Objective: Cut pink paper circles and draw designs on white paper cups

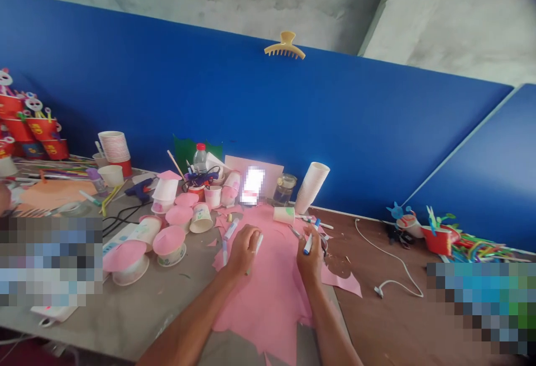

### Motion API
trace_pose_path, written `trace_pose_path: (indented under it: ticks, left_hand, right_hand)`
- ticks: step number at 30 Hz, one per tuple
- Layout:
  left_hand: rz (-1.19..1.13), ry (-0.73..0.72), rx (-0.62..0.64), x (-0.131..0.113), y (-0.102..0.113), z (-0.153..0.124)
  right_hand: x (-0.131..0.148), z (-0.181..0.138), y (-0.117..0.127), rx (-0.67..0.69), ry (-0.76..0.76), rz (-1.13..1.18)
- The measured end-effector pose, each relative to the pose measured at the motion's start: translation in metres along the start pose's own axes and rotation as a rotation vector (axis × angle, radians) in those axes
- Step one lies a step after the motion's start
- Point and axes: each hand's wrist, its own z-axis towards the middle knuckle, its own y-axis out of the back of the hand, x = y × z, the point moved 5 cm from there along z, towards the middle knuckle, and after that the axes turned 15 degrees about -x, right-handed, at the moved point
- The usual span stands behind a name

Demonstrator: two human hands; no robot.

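Note:
My left hand (243,249) is closed around a slim white marker (259,242), which has a greenish end showing below the palm. Between the fingers of my right hand (309,260) is a white marker with blue ends (309,241). Both hands are above a ragged sheet of pink paper (263,304). Just beyond them a paper cup with a green drawing (284,215) lies on its side. Scissors, partly hidden, lie beside my right hand. Two pale markers (230,230) rest near my left hand.
Pink-topped paper cups (168,239) and a power strip (62,303) stand at left. Behind are a lit phone (252,186), a glass jar (285,189) and a leaning stack of white cups (312,186). A white cable (389,251) crosses the brown table at right.

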Motion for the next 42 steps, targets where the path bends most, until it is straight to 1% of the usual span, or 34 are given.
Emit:
trace_pose_path:
  ticks: [4, 6, 8, 13, 15, 17, 19, 22, 24, 25, 26, 28, 31, 33, 37, 40, 42]
  left_hand:
    - [-0.005, -0.02, -0.048, 0.006, 0.003, 0.004]
    - [0.009, -0.034, -0.068, 0.007, 0.004, 0.005]
    - [0.034, -0.044, -0.085, 0.007, 0.006, 0.006]
    - [0.082, -0.083, -0.094, 0.007, 0.007, 0.004]
    - [0.081, -0.093, -0.095, 0.008, 0.006, 0.003]
    - [0.077, -0.084, -0.081, 0.009, 0.005, 0.002]
    - [0.045, -0.038, -0.056, 0.01, 0.004, 0.002]
    - [-0.093, 0.127, -0.008, 0.011, 0.0, 0.0]
    - [-0.231, 0.271, 0.048, 0.011, -0.004, -0.002]
    - [-0.303, 0.336, 0.086, 0.01, -0.006, -0.004]
    - [-0.367, 0.391, 0.129, 0.008, -0.009, -0.005]
    - [-0.454, 0.461, 0.215, 0.002, -0.011, -0.006]
    - [-0.52, 0.464, 0.325, -0.007, -0.01, -0.006]
    - [-0.566, 0.456, 0.36, -0.012, -0.008, -0.005]
    - [-0.569, 0.538, 0.341, -0.007, -0.008, -0.007]
    - [-0.557, 0.593, 0.345, -0.002, -0.014, -0.011]
    - [-0.542, 0.592, 0.356, 0.001, -0.017, -0.012]
  right_hand:
    - [0.002, 0.009, -0.008, 0.024, 0.076, -0.149]
    - [0.001, 0.018, -0.018, 0.042, 0.098, -0.224]
    - [-0.005, 0.028, -0.033, 0.09, 0.096, -0.324]
    - [-0.024, 0.041, -0.069, 0.124, 0.103, -0.34]
    - [-0.029, 0.04, -0.077, 0.116, 0.111, -0.315]
    - [-0.027, 0.037, -0.08, 0.091, 0.128, -0.272]
    - [-0.017, 0.03, -0.075, 0.059, 0.159, -0.221]
    - [0.015, 0.011, -0.056, 0.045, 0.261, -0.148]
    - [0.044, -0.007, -0.042, 0.096, 0.457, -0.104]
    - [0.057, -0.016, -0.036, 0.132, 0.531, -0.098]
    - [0.067, -0.024, -0.03, 0.162, 0.586, -0.084]
    - [0.082, -0.034, -0.02, 0.178, 0.661, -0.031]
    - [0.089, -0.037, -0.013, 0.16, 0.68, 0.015]
    - [0.09, -0.036, -0.011, 0.138, 0.685, 0.061]
    - [0.088, -0.039, -0.012, 0.155, 0.676, 0.18]
    - [0.085, -0.043, -0.01, 0.156, 0.598, 0.218]
    - [0.085, -0.043, -0.006, 0.168, 0.559, 0.244]
